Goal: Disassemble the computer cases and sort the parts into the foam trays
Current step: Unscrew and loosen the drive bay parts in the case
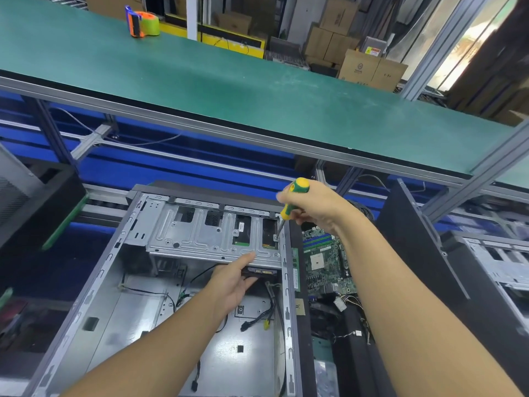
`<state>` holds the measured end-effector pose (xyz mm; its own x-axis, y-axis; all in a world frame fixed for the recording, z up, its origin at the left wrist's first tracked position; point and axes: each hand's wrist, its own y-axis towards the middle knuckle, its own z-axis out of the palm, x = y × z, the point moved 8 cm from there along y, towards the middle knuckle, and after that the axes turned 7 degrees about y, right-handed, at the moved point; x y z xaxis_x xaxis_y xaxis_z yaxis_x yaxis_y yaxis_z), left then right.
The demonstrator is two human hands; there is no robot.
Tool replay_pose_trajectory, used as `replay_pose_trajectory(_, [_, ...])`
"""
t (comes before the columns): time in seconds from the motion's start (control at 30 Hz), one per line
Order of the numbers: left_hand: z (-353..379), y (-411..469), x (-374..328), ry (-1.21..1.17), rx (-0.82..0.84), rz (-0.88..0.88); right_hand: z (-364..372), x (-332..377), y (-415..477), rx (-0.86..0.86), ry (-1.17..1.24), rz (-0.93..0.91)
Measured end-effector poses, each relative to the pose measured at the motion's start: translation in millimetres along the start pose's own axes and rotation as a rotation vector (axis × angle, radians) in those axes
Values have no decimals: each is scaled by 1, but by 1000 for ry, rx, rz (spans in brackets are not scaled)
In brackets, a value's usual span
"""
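Computer case (128,319) lies on its side in the lower middle of the view, open side up, with its bare grey floor panel showing and a few black cables (272,308) trailing inside near its right wall. At its far end sits a metal drive cage (200,239), stamped with ribs and cut-outs. The right hand (315,207) is wrapped around the yellow-and-green handle of a screwdriver (287,210), which stands nearly upright with its tip on a screw (276,237) at the right end of the cage. The left hand (234,282) reaches in from below; its thumb lies straight along the cage's near edge, while its fingers curl under a black hard drive (263,273) that sticks out just beneath the cage, holding it from below.

Just beside the case's right wall a green motherboard (326,265) lies flat, with a tangle of thin wires (352,305) at its near end. A tall black panel (415,253) stands to the right of the board, and beyond it a second opened case (492,259) shows its metal frame. A dark case (34,202) sits at the left edge. Above and behind all this runs a long green counter (229,90) on an aluminium frame, with an orange and green tape dispenser (141,21) near its far left end. Cardboard boxes (372,67) are stacked behind the counter.
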<state>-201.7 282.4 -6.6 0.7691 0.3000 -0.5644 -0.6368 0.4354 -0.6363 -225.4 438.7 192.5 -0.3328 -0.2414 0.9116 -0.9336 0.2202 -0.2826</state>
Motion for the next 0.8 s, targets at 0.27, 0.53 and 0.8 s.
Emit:
replay_pose_trajectory(0.27, [-2,1,1,2,-1,2,-16,21,0,-237,-410,-107])
replay_pose_trajectory(0.53, [-1,0,1,11,-22,25,-5,43,-2,-128,-832,-76])
replay_pose_trajectory(0.8, [-3,-1,0,13,-10,66,-4,43,-3,10,-852,-50])
